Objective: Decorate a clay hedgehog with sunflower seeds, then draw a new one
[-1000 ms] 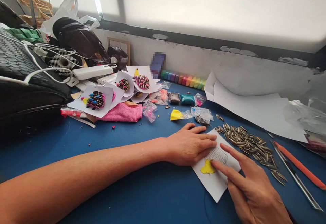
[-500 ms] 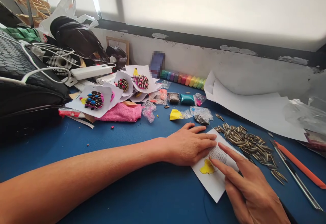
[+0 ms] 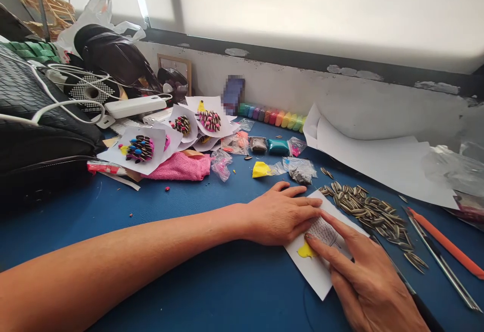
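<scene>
My left hand [image 3: 282,214] lies flat with its fingers spread, resting on the upper left edge of a white sheet of paper [image 3: 321,284]. The sheet carries a drawn scale-like pattern [image 3: 323,232] and a flattened patch of yellow clay [image 3: 307,250]. My right hand [image 3: 359,261] reaches over the sheet from the lower right with two fingers stretched out. One fingertip is at the top edge of the clay; another is near the left hand's fingers. Nothing shows in either hand. A heap of striped sunflower seeds [image 3: 368,211] lies just right of the sheet.
An orange tool [image 3: 446,244] and a pen [image 3: 442,259] lie at right. Behind are bagged yellow clay [image 3: 261,170], a teal clay pack [image 3: 278,146] and large white paper [image 3: 378,163]. Seed-covered clay figures [image 3: 139,149] on paper and a pink towel [image 3: 179,166] lie left.
My right hand has moved slightly left, bringing its fingertips closer to the left hand and the clay's upper edge. The left hand stays in place.
</scene>
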Demonstrator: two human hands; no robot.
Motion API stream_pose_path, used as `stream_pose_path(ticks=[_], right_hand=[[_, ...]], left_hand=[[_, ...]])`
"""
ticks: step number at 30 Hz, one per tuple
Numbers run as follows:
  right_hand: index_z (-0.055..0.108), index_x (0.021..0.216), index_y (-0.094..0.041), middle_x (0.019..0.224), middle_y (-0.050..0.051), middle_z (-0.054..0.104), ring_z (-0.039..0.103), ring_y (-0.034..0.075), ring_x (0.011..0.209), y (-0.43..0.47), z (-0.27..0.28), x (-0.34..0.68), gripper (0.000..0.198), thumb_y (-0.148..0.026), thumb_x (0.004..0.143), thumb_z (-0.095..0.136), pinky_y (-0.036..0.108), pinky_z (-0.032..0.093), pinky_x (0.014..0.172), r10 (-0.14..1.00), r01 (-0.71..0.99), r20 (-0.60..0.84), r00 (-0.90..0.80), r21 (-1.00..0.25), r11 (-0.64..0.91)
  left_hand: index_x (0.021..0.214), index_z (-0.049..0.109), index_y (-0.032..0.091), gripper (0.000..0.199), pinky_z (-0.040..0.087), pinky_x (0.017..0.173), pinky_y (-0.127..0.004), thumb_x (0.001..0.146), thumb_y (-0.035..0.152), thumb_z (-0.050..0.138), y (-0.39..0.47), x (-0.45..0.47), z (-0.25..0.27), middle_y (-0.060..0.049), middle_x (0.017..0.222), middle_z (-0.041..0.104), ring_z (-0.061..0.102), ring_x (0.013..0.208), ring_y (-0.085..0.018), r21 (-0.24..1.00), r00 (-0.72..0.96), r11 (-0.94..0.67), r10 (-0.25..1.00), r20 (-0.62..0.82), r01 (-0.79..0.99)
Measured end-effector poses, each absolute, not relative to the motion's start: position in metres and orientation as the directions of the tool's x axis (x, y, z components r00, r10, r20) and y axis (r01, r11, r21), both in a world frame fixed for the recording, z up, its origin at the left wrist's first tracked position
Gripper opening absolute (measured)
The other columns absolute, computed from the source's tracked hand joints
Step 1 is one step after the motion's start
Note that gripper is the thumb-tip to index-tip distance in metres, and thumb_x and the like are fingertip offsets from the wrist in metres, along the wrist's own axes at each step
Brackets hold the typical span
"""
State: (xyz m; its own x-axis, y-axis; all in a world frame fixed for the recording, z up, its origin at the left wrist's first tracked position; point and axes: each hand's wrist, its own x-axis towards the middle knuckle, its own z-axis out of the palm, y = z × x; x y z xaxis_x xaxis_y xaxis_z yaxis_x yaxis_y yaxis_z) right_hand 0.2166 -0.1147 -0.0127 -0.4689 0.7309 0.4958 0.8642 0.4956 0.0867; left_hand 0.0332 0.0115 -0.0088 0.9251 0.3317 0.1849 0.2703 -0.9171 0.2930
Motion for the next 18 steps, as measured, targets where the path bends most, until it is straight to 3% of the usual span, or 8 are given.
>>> stream_pose_path(ticks=[5,8,11,15,18], right_hand=[[0.057,0.123,-0.024,0.14,0.011,0.053,0.055,0.025,0.125,-0.119,-0.009,0.217,0.034,-0.017,0.093,0.046,0.039,0.053,0.093,0.808,0.909,0.494,-0.321,-0.077,0.409],[0.055,0.092,-0.025,0.123,0.011,0.062,0.062,0.025,0.112,-0.121,-0.005,0.213,0.004,-0.027,0.092,0.053,0.039,0.055,0.088,0.802,0.91,0.545,-0.244,-0.157,0.384],[0.042,0.071,-0.025,0.106,0.008,0.062,0.066,0.023,0.094,-0.123,0.0,0.213,0.026,-0.029,0.089,0.059,0.034,0.056,0.077,0.819,0.904,0.546,-0.174,-0.241,0.353],[0.047,0.067,-0.025,0.096,0.006,0.059,0.064,0.02,0.084,-0.123,0.008,0.225,0.025,-0.026,0.089,0.059,0.034,0.054,0.075,0.812,0.922,0.559,-0.17,-0.2,0.331],[0.056,0.075,-0.026,0.097,0.007,0.06,0.062,0.022,0.086,-0.12,0.011,0.236,0.02,-0.035,0.092,0.054,0.036,0.052,0.072,0.804,0.952,0.576,-0.149,-0.136,0.274]], left_hand=[[0.138,0.047,0.019,0.041,0.026,0.113,-0.052,0.103,0.032,0.03,0.012,0.033,-0.01,0.0,0.154,0.04,0.032,0.143,-0.03,0.281,0.929,-0.921,0.326,0.174,0.27],[0.139,0.047,0.019,0.042,0.026,0.113,-0.052,0.103,0.032,0.029,0.012,0.032,-0.01,-0.001,0.154,0.039,0.031,0.143,-0.03,0.293,0.932,-0.917,0.326,0.159,0.27],[0.14,0.046,0.019,0.042,0.026,0.113,-0.052,0.102,0.031,0.03,0.012,0.032,-0.009,-0.002,0.154,0.039,0.03,0.144,-0.03,0.302,0.932,-0.913,0.331,0.151,0.275],[0.139,0.046,0.021,0.042,0.024,0.114,-0.05,0.102,0.032,0.03,0.013,0.032,-0.008,-0.001,0.154,0.039,0.029,0.145,-0.029,0.314,0.932,-0.908,0.334,0.142,0.277],[0.139,0.046,0.022,0.042,0.024,0.113,-0.05,0.102,0.033,0.029,0.013,0.031,-0.009,-0.002,0.154,0.039,0.029,0.144,-0.029,0.322,0.933,-0.907,0.331,0.144,0.272]])
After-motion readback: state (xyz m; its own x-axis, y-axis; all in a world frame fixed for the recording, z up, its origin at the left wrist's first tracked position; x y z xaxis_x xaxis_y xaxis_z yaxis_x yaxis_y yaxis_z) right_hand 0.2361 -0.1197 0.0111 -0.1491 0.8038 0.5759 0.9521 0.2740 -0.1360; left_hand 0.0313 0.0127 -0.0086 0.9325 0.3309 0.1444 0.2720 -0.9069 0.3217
